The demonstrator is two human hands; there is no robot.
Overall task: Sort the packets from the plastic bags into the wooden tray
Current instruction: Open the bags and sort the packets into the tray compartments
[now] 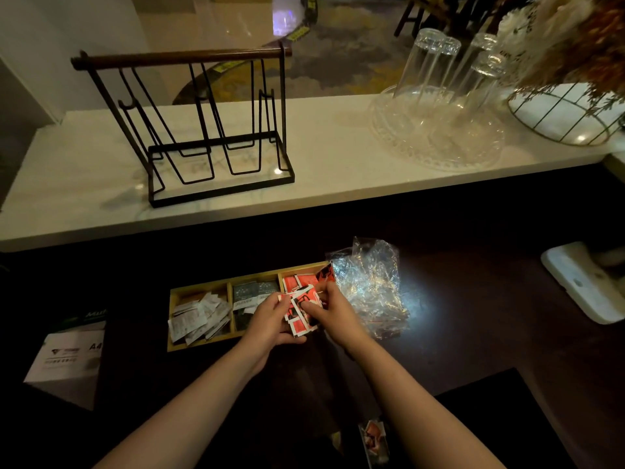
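A wooden tray (199, 287) with three compartments lies on the dark counter. White packets (198, 316) fill its left compartment, dark grey packets (250, 292) the middle one, and red packets (296, 281) the right one. My left hand (269, 321) and my right hand (333, 311) together grip a bunch of red packets (301, 311) just above the tray's right front part. Crumpled clear plastic bags (370, 286) lie right beside the tray, touching its right end.
A black wire rack (203, 130) and a glass tray with upturned glasses (439, 106) stand on the white ledge behind. A paper ream (67, 353) lies at the left, a white object (585, 282) at the right, and a small printed packet (373, 438) near the front edge.
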